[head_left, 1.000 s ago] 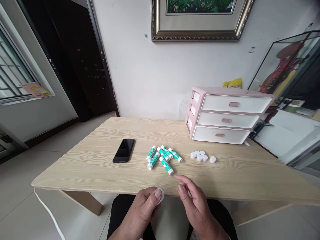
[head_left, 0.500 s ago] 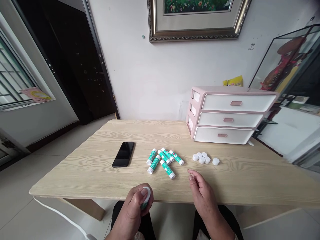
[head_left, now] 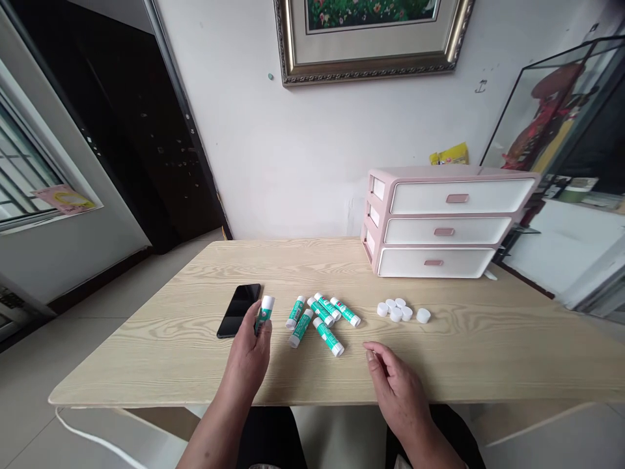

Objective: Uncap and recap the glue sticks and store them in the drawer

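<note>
Stick: green label, white cap, upright.
Left hand: grips stick.
Right hand: loosely open, on surface.

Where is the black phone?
In the head view, the flat black phone lies left of centre on the wooden table, beside the left hand.

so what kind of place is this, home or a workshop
Most likely a room in a home: a gilt-framed picture hangs on the wall, a pink desktop drawer unit and a phone sit on a plain wooden table, and the floor is tiled.
</note>
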A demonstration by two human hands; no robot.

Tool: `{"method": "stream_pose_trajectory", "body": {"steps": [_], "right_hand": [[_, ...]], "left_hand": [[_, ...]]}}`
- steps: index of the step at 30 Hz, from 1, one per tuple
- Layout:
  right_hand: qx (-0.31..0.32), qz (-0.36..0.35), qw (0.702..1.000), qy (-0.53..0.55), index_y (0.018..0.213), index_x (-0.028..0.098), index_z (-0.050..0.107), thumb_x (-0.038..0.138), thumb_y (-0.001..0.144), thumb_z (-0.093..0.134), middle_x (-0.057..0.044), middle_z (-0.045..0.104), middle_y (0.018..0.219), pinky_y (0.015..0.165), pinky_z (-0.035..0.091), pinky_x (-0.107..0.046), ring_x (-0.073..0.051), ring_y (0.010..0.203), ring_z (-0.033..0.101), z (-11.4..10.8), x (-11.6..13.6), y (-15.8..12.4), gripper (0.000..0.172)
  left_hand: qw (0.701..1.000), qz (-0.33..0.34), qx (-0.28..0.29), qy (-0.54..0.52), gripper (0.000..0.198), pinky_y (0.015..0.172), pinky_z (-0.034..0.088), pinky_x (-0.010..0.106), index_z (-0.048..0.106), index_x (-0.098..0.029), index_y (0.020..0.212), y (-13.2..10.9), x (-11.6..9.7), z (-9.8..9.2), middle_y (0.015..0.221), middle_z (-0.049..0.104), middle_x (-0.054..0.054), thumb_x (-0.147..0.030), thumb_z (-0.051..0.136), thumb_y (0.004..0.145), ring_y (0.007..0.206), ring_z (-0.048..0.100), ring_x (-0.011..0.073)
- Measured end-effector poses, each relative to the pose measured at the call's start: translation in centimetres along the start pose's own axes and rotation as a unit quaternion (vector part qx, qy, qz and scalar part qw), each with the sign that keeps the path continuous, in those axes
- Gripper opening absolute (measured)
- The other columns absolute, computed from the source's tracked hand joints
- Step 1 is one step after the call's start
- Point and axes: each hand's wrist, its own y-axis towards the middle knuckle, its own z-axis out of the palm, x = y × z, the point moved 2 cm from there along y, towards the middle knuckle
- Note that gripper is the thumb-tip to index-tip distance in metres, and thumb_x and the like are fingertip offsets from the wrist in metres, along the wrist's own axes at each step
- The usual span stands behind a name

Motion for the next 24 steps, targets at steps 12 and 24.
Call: {"method": "stream_pose_trajectory", "body": {"steps": [12,24], "right_hand": [[0.008,-0.034,0.999,-0.032,0.109,0.022,0.071,0.041,0.105,0.042,-0.007,0.078,0.088,0.074,0.058,-0.035,-0.025,0.080,0.075,0.4,-0.2,-0.4,0.034],[0.006,-0.064,0.998,-0.020,0.106,0.022,0.069,0.034,0.105,0.044,-0.005,0.076,0.084,0.068,0.054,-0.033,-0.022,0.075,0.073,0.3,0.2,-0.3,0.027]], "left_hand": [[0.923,0.094,0.026,0.373,0.059,0.092,0.049,0.035,0.046,-0.018,0.151,3.5,0.6,3.3,0.127,0.065,0.016,-0.005,0.029,0.097,0.114,0.062,0.0276],[0.897,0.117,0.003,0.426,0.046,0.096,0.049,0.041,0.062,-0.013,0.137,3.1,-0.1,3.0,0.128,0.067,0.018,-0.011,0.036,0.099,0.120,0.058,0.0329]]}}
